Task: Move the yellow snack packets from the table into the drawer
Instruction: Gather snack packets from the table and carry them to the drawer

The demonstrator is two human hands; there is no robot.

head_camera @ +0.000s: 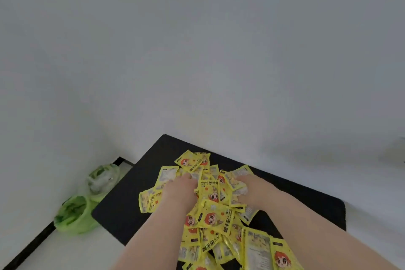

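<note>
A heap of several yellow snack packets (pixel 215 210) with an orange-haired cartoon face lies on a small black table (pixel 122 210). My left hand (pixel 178 188) lies on the left side of the heap, its fingertips sunk among the packets. My right hand (pixel 252 184) is pushed into the right side of the heap, fingers hidden under packets. Whether either hand grips packets cannot be seen. No drawer is in view.
The table stands against a white wall (pixel 219 50). Two green plastic bags (pixel 76 215) sit on the white floor to the left of the table. A black skirting strip (pixel 28 247) runs along the floor at the lower left.
</note>
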